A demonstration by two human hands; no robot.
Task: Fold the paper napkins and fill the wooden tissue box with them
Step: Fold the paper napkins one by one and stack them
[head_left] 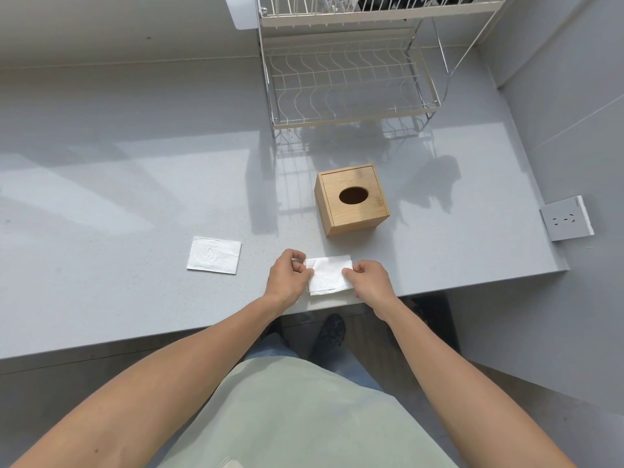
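A white paper napkin point(328, 275) lies folded near the front edge of the grey counter point(135, 204). My left hand point(287, 275) pinches its left edge and my right hand point(369, 280) pinches its right edge. Behind them stands the wooden tissue box point(351, 199), its lid on, with a dark oval slot on top that shows no paper. A second napkin point(214, 255) lies flat and folded on the counter to the left, apart from both hands.
A white wire dish rack point(351, 89) stands at the back, right behind the box. A wall socket point(567, 217) sits on the right wall. The counter's front edge runs just under my hands, with my shoes and floor below.
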